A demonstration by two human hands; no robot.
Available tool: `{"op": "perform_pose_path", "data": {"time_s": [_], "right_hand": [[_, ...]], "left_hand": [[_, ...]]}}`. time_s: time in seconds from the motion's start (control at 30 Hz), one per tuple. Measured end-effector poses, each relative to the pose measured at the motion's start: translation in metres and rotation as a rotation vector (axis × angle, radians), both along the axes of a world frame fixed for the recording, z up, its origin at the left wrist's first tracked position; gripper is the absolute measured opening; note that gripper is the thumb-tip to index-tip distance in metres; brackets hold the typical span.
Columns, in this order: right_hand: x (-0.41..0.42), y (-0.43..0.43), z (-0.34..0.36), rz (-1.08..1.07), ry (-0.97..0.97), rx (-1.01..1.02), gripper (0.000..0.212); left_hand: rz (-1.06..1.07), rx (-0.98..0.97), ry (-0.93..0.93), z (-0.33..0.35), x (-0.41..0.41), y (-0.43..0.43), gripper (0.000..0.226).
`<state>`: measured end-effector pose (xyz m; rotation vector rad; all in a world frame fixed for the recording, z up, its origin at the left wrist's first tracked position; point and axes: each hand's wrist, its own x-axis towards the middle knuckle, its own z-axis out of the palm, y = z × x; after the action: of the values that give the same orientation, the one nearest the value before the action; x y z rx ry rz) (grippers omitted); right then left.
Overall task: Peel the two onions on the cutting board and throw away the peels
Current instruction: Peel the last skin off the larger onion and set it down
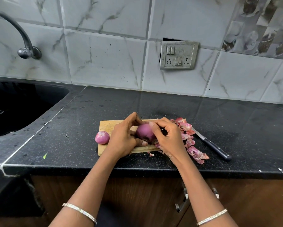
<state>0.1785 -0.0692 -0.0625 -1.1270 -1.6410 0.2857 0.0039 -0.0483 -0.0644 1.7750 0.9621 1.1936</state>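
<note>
1. The table (170,105), black and speckled, carries everything. Peeling is judged to be the step in hand; nothing is yet thrown away.
2. The sink (39,99) is set into the table at far left. Its basin is too dark for any contents to be told, and no bin is seen.
3. The cutting board (106,125) is laid at centre, close to the table's near edge.
4. The left grip (122,138) is closed round the left side of the larger onion, thumb tucked under. The right grip (168,138) is curled against its right side, forefinger laid over the top. Whether skin is pinched cannot be told.
5. The peels (196,153) are heaped on the table just right of the board; they must be gathered for discarding.
6. A knife (216,148) is left beside them, untouched.
7. The larger onion (145,131) is held just over the board. A shred at its base is judged to need stripping next.
8. The smaller onion (102,137) is rested at the board's left edge, seemingly peeled.
</note>
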Motion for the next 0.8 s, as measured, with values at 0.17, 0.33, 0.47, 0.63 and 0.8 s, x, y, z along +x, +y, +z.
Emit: {"op": "perform_pose_path", "data": {"time_s": [0.17,0.33,0.47,0.63,0.8], "right_hand": [[0.003,0.000,-0.001,0.051,-0.021,-0.034,0.024],[-0.008,0.003,0.000,-0.082,-0.076,-0.002,0.024],[-0.012,0.004,0.003,-0.113,-0.063,0.019,0.031],[-0.007,0.002,0.000,0.007,0.111,-0.111,0.040],[-0.005,-0.001,-0.001,0.007,0.036,-0.080,0.024]], "left_hand": [[0.009,0.007,0.011,0.001,-0.001,-0.001,0.067],[-0.002,-0.007,-0.002,0.003,-0.001,-0.003,0.068],[-0.013,-0.013,-0.017,0.005,0.000,-0.004,0.070],[0.000,-0.002,-0.011,0.003,-0.001,-0.003,0.069],[0.006,0.002,-0.004,0.003,-0.001,-0.003,0.065]]}}
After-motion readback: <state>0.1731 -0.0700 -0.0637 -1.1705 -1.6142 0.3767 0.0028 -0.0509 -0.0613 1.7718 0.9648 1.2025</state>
